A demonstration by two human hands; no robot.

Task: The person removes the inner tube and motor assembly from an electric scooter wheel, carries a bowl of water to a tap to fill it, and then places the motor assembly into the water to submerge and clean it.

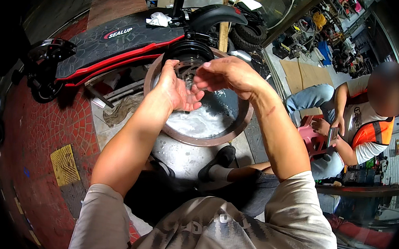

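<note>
Both my hands are over a round brown-rimmed basin (237, 132) holding cloudy, foamy water (200, 120). My left hand (178, 89) is turned palm up with its fingers loosely bent, and nothing shows in it. Just to its right, my right hand (228, 75) arches with its fingers curved toward the left palm; I see nothing held there either. A black wheel rim (186, 49) stands at the far side of the basin, right beyond my fingers. Its centre is partly hidden by my hands.
A scooter deck with red edging (121, 49) lies at the far left, a crumpled white tissue (158, 19) on it. A tyre (248, 35) rests behind the basin. A rag (121, 111) lies left of it. At right, a seated person (371, 122) holds a phone (332, 136) near a pink stool (311, 132).
</note>
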